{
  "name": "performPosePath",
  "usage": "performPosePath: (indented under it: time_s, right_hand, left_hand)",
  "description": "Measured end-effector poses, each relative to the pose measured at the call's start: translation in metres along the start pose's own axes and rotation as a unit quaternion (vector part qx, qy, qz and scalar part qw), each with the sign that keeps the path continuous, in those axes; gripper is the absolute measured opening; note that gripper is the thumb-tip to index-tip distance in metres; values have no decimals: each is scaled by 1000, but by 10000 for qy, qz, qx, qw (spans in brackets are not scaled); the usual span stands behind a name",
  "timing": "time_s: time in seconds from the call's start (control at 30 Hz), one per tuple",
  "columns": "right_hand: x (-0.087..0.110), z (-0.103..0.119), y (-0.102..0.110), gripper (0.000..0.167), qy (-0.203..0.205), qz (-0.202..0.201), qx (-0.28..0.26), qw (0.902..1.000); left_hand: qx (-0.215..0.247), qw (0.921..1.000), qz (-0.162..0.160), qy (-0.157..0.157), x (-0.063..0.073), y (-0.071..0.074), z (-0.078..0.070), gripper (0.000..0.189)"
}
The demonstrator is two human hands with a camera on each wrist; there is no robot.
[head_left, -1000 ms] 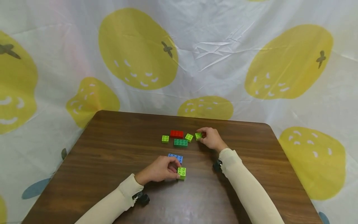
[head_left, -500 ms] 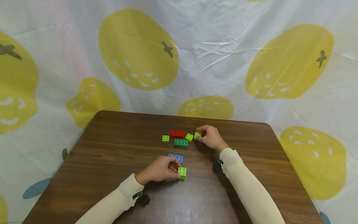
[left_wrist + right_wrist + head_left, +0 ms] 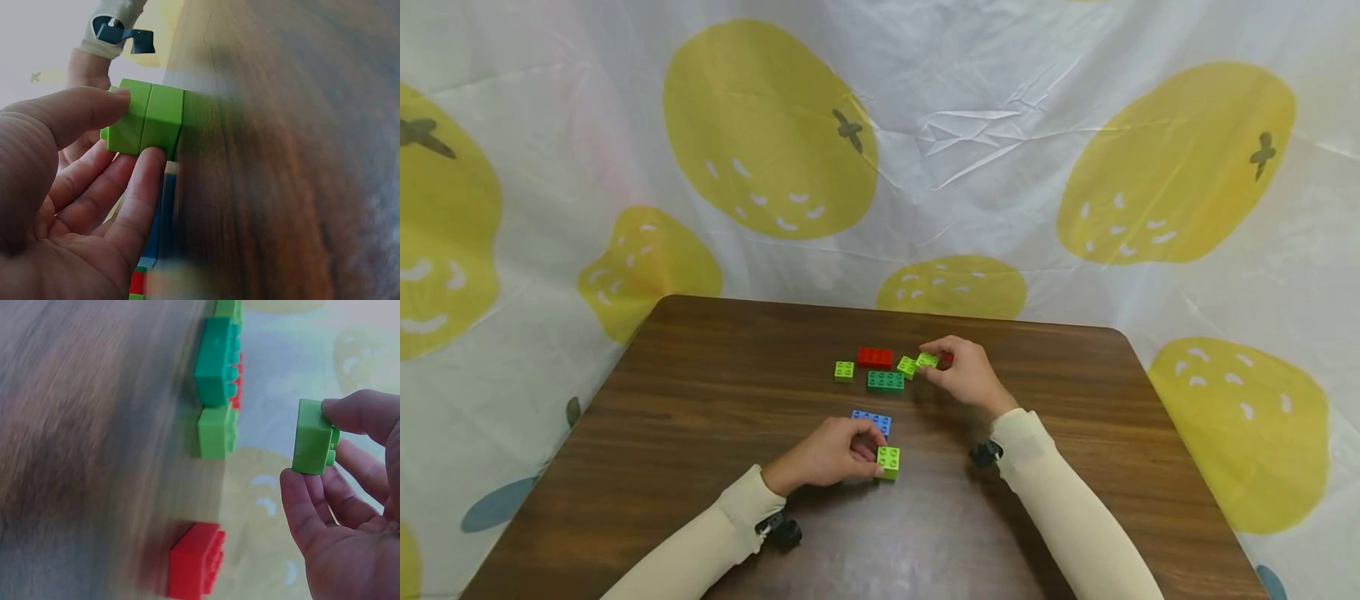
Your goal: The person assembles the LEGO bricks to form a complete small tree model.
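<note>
Near the table's middle, my left hand (image 3: 835, 454) pinches a stack of two lime-green toy bricks (image 3: 147, 119) between thumb and fingers. The stack's studs face up in the head view, and it stands at or close to the tabletop. Just behind that hand lies a blue brick (image 3: 872, 422), partly covered by the fingers. Farther back, my right hand (image 3: 966, 373) holds a single lime-green brick (image 3: 312, 437) by its sides, raised off the table. Beside it rests another lime-green brick (image 3: 907, 367). A red brick (image 3: 195, 562) is mostly hidden behind the right hand in the head view.
A long red brick (image 3: 876, 358), a dark green brick (image 3: 886, 381) and one more lime-green brick (image 3: 844, 371) lie at the back of the wooden table (image 3: 737, 367). Behind the table's far edge hangs a fruit-patterned curtain (image 3: 910, 192).
My right hand has lifted the lime-green brick from the table and shifted it slightly left, showing part of the red brick behind. The left hand keeps its place with the stack.
</note>
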State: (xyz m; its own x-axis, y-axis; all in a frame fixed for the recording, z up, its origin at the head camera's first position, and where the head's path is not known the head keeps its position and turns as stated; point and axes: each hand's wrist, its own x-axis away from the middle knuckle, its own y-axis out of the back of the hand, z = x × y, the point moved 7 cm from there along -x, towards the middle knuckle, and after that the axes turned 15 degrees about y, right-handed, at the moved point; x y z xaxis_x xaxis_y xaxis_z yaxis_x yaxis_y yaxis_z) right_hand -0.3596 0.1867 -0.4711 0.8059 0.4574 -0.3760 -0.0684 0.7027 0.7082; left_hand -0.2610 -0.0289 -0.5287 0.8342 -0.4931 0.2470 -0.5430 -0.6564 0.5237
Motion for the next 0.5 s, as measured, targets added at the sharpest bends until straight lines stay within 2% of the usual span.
performPosePath:
  time_s: [0.17, 0.5]
  right_hand:
    - [4, 18, 3, 33, 164, -109, -152, 9997]
    - [15, 47, 2, 34, 526, -24, -329, 9981]
  left_hand:
    - [-20, 10000, -1, 26, 1, 0, 1, 29]
    - [108, 9999, 78, 18, 1, -1, 2, 30]
